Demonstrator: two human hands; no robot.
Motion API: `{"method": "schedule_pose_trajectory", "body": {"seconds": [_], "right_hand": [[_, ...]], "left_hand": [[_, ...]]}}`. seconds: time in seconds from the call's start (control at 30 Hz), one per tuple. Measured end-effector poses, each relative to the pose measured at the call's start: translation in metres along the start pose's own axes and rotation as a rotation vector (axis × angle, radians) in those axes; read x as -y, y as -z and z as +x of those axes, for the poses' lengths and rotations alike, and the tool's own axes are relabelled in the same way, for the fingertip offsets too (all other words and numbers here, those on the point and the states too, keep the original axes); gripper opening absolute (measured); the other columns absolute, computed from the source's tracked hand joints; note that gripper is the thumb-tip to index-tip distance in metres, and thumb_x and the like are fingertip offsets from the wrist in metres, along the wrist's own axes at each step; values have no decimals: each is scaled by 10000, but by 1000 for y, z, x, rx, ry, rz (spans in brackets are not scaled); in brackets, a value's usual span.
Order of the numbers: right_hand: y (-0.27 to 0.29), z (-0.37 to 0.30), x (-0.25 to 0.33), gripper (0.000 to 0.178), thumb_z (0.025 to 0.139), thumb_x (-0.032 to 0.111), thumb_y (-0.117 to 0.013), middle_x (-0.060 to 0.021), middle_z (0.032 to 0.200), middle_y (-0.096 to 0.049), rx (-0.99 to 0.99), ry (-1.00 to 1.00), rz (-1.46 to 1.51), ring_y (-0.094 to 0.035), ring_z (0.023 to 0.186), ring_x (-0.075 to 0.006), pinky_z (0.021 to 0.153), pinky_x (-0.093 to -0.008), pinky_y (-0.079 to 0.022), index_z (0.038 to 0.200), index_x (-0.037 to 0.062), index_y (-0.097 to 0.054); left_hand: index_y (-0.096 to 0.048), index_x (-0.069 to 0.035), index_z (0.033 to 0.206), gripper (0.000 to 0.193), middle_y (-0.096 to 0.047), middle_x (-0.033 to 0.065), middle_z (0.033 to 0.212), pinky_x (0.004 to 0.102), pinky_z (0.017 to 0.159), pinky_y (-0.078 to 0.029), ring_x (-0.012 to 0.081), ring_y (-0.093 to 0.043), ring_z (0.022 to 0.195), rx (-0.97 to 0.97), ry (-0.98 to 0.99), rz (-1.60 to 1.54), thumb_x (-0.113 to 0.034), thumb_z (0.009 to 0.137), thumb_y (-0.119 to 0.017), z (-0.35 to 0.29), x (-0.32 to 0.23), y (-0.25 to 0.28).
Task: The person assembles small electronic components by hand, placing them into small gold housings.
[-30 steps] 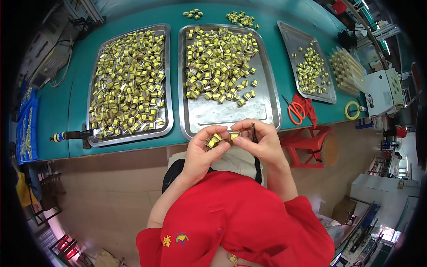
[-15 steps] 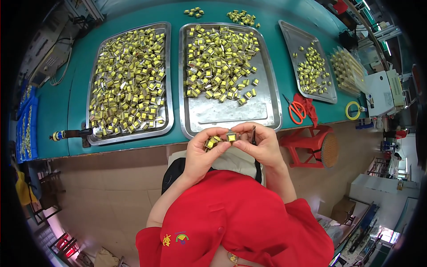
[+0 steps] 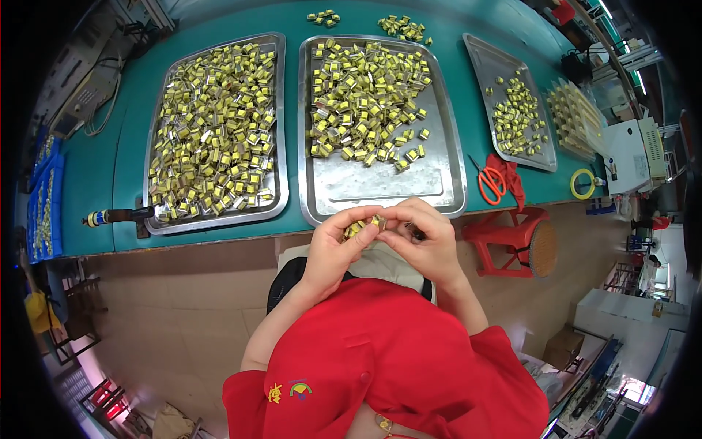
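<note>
My left hand is closed around a few small yellow-taped transformers, just in front of the middle tray's near edge. My right hand meets it, thumb and fingertips pinched at the same cluster. Fingers mostly cover the piece between the two hands. A thin dark tool is tucked in the right hand, its kind too hidden to tell. Beyond my hands, the middle metal tray carries a heap of transformers, with bare metal at its near end.
A fuller metal tray stands left, a smaller one at the right. Orange-handled scissors lie by a red cloth. A dark-handled tool sits at the left table edge. A red stool stands below right.
The transformer that showed upright between my fingertips is now mostly covered by them. My right fingers have closed in toward the left hand, and the dark tool has tilted.
</note>
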State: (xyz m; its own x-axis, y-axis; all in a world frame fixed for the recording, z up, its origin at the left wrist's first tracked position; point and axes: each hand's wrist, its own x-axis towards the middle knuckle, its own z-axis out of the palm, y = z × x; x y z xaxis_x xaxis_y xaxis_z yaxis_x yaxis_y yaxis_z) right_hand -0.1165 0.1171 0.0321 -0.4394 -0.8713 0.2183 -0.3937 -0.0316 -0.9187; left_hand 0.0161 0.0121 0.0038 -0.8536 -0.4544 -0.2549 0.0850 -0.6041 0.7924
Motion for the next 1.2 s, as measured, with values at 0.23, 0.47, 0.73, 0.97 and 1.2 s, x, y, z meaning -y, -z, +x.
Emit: {"method": "schedule_pose_trajectory", "body": {"seconds": [0.23, 0.47, 0.73, 0.97, 1.2], "right_hand": [[-1, 0, 3, 317, 703, -36, -713, -15, 837, -512, -42, -44, -4, -429, 606, -43, 497, -175, -335, 1007, 21, -645], [6, 4, 14, 378, 707, -15, -720, -24, 808, -527, -23, 0, -164, -452, 601, -74, 511, -206, -353, 1066, 14, -602], [13, -5, 13, 307, 783, 2, -653, -47, 708, -523, 21, 163, -483, -480, 588, -111, 523, -245, -394, 1082, 3, -588], [12, -5, 18, 349, 728, -6, -696, -44, 744, -547, 4, -27, -163, -494, 595, -94, 501, -227, -386, 1063, 39, -612], [2, -5, 10, 310, 697, -18, -723, 15, 749, -505, -32, 33, -123, -431, 597, -31, 484, -163, -323, 993, 32, -648]], "left_hand": [[-546, -23, 1203, 306, -600, 12, 920, 137, 435, -224, -22, -372, 594, 78, 166, -317, -89, 905, -554, 0, 5, 6], [-588, -26, 1134, 297, -605, 18, 974, 163, 633, -405, 37, -505, 758, 22, -21, -45, -2, 838, -613, -2, 2, 0], [-623, -11, 1043, 275, -585, 53, 1039, 216, 784, -414, 91, -529, 919, 50, -340, 263, 24, 772, -660, 5, 7, 6], [-580, -33, 1141, 290, -615, 28, 1013, 148, 503, -329, 6, -453, 670, 49, 105, -169, -39, 853, -606, -1, 2, 5], [-550, -18, 1178, 297, -618, 23, 970, 140, 439, -239, -6, -385, 600, 127, 129, -299, -102, 895, -575, -3, 13, 6]]}}
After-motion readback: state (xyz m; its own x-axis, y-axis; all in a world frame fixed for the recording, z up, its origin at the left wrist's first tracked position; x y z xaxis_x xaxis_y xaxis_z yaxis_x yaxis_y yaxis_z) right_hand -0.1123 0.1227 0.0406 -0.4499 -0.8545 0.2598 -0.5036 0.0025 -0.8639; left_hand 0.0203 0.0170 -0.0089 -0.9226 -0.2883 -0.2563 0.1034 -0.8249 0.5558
